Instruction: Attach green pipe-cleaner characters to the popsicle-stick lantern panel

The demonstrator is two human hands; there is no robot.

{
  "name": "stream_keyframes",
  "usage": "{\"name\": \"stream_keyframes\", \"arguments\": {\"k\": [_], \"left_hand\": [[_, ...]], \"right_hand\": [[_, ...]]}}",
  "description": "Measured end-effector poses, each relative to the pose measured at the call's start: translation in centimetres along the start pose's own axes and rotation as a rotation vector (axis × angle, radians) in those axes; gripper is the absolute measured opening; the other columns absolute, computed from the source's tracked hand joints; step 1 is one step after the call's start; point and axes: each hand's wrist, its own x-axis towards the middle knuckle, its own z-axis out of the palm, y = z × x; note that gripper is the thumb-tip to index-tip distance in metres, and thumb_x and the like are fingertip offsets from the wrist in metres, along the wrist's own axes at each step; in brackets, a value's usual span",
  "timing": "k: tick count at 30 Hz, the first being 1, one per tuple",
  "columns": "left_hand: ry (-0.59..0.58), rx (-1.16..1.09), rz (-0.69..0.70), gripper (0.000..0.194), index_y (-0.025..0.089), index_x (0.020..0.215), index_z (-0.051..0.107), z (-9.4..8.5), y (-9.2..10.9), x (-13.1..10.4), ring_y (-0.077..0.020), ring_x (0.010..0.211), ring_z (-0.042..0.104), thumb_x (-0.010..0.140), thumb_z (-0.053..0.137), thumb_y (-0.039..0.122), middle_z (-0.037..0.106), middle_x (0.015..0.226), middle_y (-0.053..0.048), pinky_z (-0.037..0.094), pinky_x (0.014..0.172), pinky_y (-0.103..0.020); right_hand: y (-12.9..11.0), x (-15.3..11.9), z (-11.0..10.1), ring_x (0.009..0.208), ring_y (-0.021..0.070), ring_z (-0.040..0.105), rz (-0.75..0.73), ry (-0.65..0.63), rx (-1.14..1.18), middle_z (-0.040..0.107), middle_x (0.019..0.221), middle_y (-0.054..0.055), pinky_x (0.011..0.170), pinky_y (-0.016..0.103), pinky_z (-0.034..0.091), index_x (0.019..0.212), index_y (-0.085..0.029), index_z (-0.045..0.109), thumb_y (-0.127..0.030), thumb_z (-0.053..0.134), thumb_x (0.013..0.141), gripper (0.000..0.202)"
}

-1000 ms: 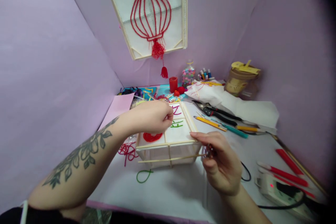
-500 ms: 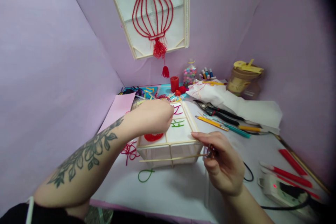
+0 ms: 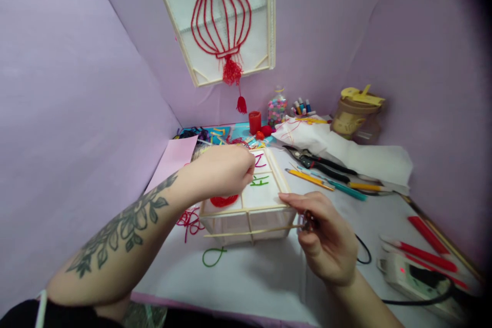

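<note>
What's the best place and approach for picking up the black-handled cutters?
Best bet for the black-handled cutters: grip both handles together, from above. They lie flat, handles toward the right and blades pointing away to the left, so that keeps the hand off the blades. White paper behind and a teal pen in front would likely crowd a sideways approach.

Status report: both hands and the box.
Left hand over box, fingers mostly hidden. Right hand at near right corner, fingertip on edge. Green loop in front.
</note>
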Motion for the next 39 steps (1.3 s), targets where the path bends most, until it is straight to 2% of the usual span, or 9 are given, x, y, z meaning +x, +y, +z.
{"name": "stream_keyframes", "arguments": {"k": [11, 24, 39], "left_hand": [[-0.019, 0.072, 0.004, 0.023, 0.016, 0.082, 0.066, 0.4, 0.2, 0.1, -0.0248, 0.079, 0.065, 0.091, 0.046, 0.022, 0.072, 0.091, -0.011, 0.043, 0.063, -0.034], [0.006, 0.017, 0.001, 0.027, 0.016, 0.083, 0.063, 0.9, -0.4, -0.2, -0.0230, 0.083, 0.064, 0.095, 0.041, 0.025, 0.070, 0.094, -0.011, 0.046, 0.071, -0.034], [0.005, -0.039, -0.046, 0.025, 0.016, 0.084, 0.062, 1.0, -0.9, -0.3, -0.0220, 0.081, 0.063, 0.095, 0.040, 0.024, 0.068, 0.094, -0.010, 0.046, 0.072, -0.033]], "right_hand": [[-0.2, 0.0, -0.2, 0.091, 0.0238, 0.059, -0.010, -0.013, -0.001, 0.069, 0.118, 0.012, 0.072, 0.039, 0.047, 0.126, -0.021, 0.058, -0.044, 0.052, 0.098, 0.036], [-0.1, 0.0, -0.1, 0.092, 0.0247, 0.062, 0.003, -0.007, -0.007, 0.070, 0.116, 0.012, 0.073, 0.040, 0.050, 0.124, -0.021, 0.059, -0.045, 0.053, 0.098, 0.036], [-0.1, -0.1, -0.1, 0.096, 0.0267, 0.064, 0.013, -0.004, -0.007, 0.070, 0.115, 0.013, 0.076, 0.042, 0.052, 0.123, -0.021, 0.060, -0.045, 0.053, 0.097, 0.036]]}}
